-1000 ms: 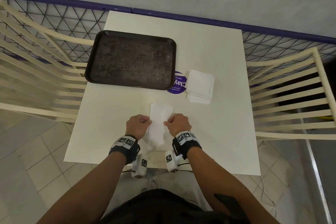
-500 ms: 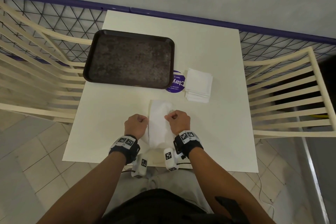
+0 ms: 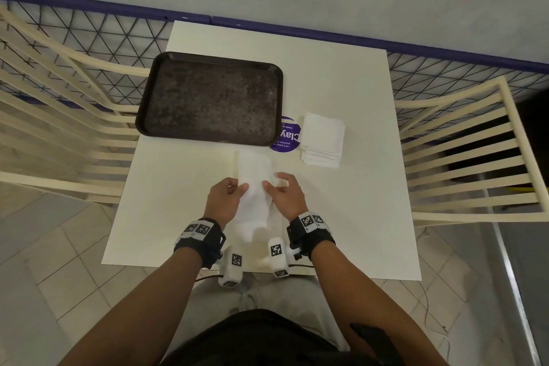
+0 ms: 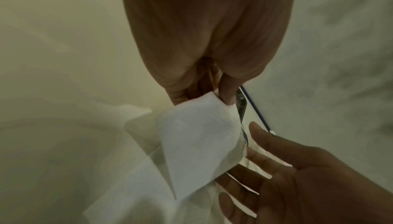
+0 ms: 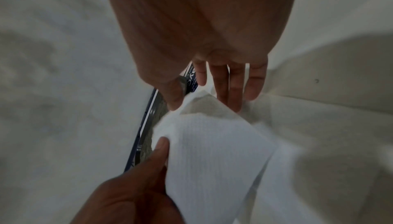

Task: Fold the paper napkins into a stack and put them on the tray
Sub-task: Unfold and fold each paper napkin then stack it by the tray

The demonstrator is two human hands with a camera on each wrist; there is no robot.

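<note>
Your left hand (image 3: 223, 198) pinches the left side of the napkin (image 3: 255, 184), with the thumb and fingers curled on the paper. Your right hand (image 3: 283, 197) is spread, with straight fingers lying at the napkin's right side; you can see this best in the right wrist view. The napkin sits right between your two hands, near the front middle of the table (image 3: 365, 208). It is long and thin, and its long way runs from you toward the tray (image 3: 148, 110). The far end lies flat and stops just short of the tray's near rim. The near end looks lifted and curls a bit. I think the next fold should bring the near end up over the far end, so both hands should move straight away from you. The tray is bare and sits ahead and a little left, so your left hand is nearer to it. The pile of napkins (image 3: 322, 140) sits ahead on the right, beside a purple sticker (image 3: 287, 140), nearer your right hand. There is open table on both sides of your hands.
</note>
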